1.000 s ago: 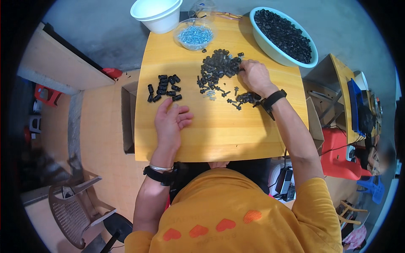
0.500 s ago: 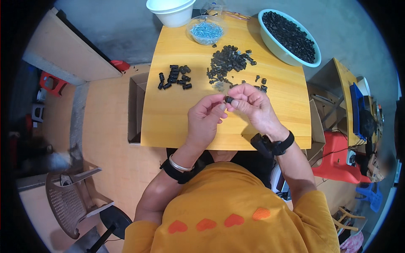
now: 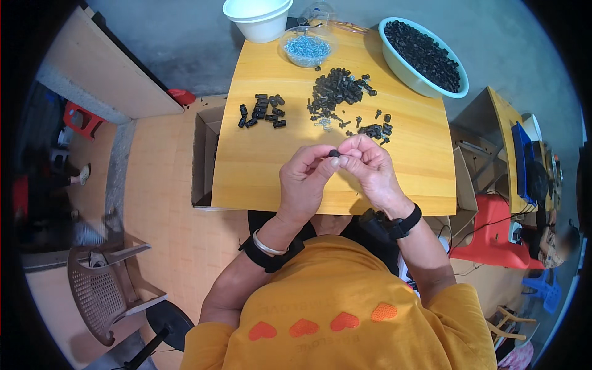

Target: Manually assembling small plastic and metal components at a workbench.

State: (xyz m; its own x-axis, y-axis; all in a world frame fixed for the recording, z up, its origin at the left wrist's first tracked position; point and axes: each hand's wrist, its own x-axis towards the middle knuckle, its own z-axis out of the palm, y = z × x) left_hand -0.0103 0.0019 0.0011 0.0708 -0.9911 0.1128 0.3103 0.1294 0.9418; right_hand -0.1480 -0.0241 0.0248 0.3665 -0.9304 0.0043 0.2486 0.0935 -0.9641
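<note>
Over the near part of the wooden table (image 3: 259, 179), my two hands meet at one small black plastic part (image 3: 333, 153). My left hand (image 3: 302, 185) pinches it between thumb and fingers. My right hand (image 3: 377, 176) has its thumb and fingertips closed against the right side of the same part; anything smaller between them is hidden. Just beyond my fingers lie black pieces and dark screws (image 3: 372, 131). Farther off is a larger heap of black parts (image 3: 338, 87). To the left sits a small group of black cylindrical pieces (image 3: 264, 111).
A clear bowl of silvery-blue screws (image 3: 308, 49) and white tubs (image 3: 259, 21) stand at the far edge. A light-blue basin (image 3: 456, 94) full of black parts stands far right. Open cardboard boxes (image 3: 203, 160) flank the table; a red chair (image 3: 487, 234) is at right.
My hands have drawn closer together around the black part, which has turned and sits more covered by my fingers. The whole view has shifted slightly.
</note>
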